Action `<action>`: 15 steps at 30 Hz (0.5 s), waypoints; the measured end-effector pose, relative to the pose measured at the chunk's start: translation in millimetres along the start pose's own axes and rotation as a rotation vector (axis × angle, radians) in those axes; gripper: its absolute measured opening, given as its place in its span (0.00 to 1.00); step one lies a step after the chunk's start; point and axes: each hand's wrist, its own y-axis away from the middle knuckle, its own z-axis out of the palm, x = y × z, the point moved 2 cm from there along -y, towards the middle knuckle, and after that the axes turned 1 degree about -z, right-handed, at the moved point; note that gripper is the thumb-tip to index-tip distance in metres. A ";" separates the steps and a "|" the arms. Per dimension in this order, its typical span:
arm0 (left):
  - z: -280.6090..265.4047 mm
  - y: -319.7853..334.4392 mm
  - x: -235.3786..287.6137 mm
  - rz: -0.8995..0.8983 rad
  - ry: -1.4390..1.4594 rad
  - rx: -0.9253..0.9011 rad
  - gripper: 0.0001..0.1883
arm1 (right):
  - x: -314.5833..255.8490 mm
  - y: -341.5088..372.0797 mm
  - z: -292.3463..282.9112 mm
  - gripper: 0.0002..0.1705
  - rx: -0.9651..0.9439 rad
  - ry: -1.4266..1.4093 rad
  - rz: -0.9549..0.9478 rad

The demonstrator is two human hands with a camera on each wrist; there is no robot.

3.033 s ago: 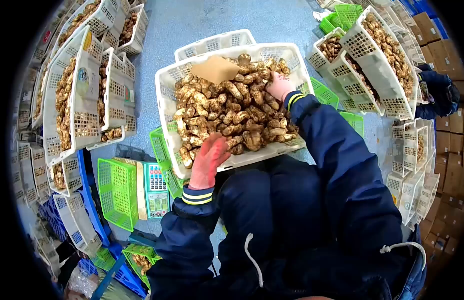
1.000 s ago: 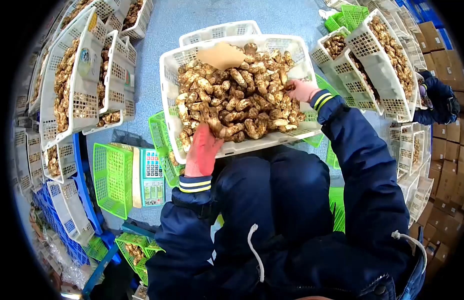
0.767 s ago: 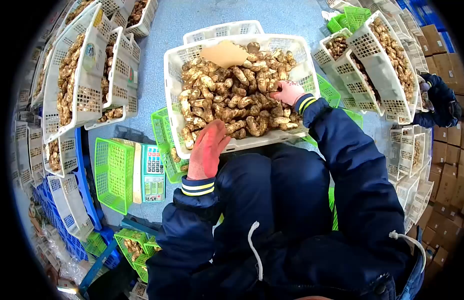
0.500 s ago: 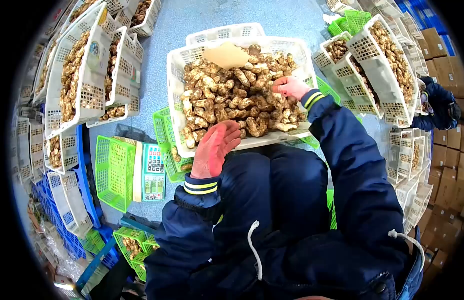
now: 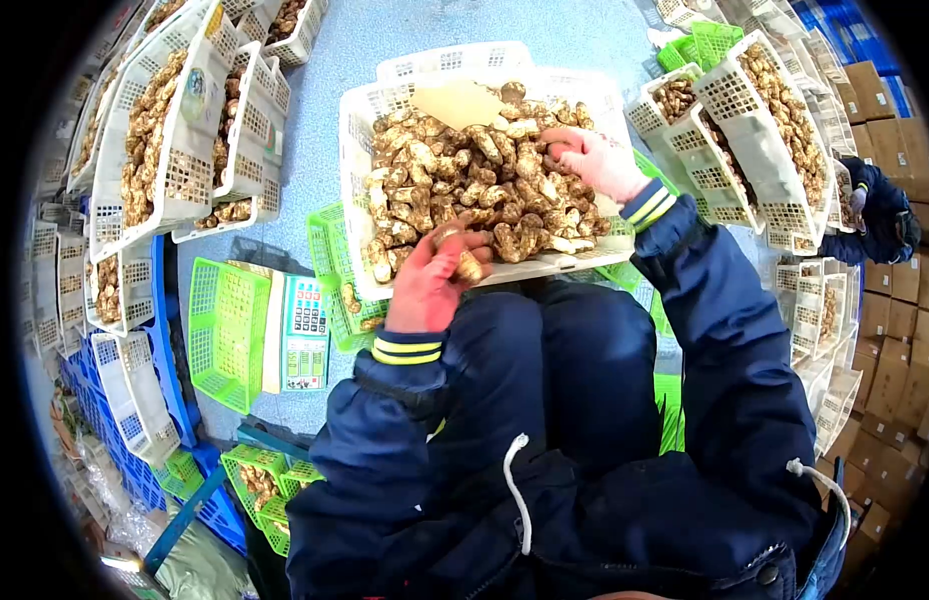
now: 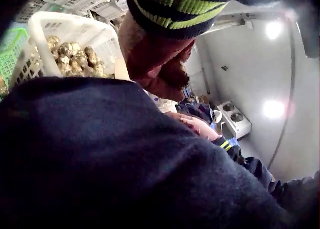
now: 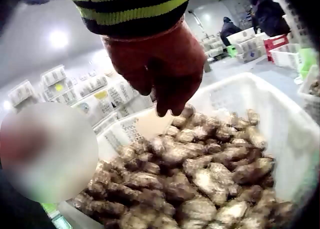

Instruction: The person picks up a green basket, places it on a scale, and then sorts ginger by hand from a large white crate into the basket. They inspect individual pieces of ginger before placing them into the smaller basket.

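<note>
White crate [image 5: 354, 180] is holding the mushrooms [image 5: 485, 185]. Right hand [image 5: 607, 168] is half-curling over them, can't tell if it's gripping any. Left hand [image 5: 423, 293] is closing round one mushroom [image 5: 470, 266] by the near rim; probably light, firmish, snappable, so thick stem's best.

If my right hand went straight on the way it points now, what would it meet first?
Your right hand would likely meet the brown mushrooms just beyond its fingertips; exact depth is unclear.
</note>
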 end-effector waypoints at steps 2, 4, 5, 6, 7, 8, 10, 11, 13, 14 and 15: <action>-25.6 15.4 7.0 0.052 0.034 0.052 0.20 | 26.8 -10.5 -4.3 0.21 -0.077 0.397 0.158; -62.8 34.4 14.5 0.158 0.113 -0.030 0.19 | 56.6 -15.0 13.6 0.21 -0.110 0.488 0.059; -80.4 46.8 17.5 0.193 0.175 -0.025 0.18 | 68.1 -17.4 27.3 0.23 -0.206 0.701 0.036; -99.0 60.7 21.2 0.236 0.232 -0.011 0.17 | 59.5 -12.9 35.6 0.24 -0.249 0.646 -0.018; -118.8 76.5 23.2 0.259 0.182 0.195 0.17 | 61.3 -16.3 41.8 0.22 -0.273 0.674 -0.101; -137.0 92.9 20.3 0.310 0.183 0.359 0.15 | 62.3 -17.0 47.7 0.20 -0.305 0.692 -0.194; -198.0 122.0 -0.5 0.305 0.183 0.521 0.12 | 67.4 -18.1 56.2 0.17 -0.250 0.749 -0.219; -227.3 133.2 -15.5 0.266 0.161 0.503 0.10 | 67.1 -17.7 55.4 0.16 -0.232 0.774 -0.213; -258.4 141.9 -40.4 0.187 0.284 0.543 0.07 | 62.2 -16.6 52.7 0.15 -0.181 0.784 -0.116; -271.4 142.4 -53.4 0.173 0.324 0.661 0.10 | 59.2 -14.0 53.3 0.16 -0.163 0.763 -0.026; -269.2 137.4 -57.5 0.144 0.391 0.679 0.13 | 53.2 -10.9 55.0 0.18 -0.194 0.791 -0.012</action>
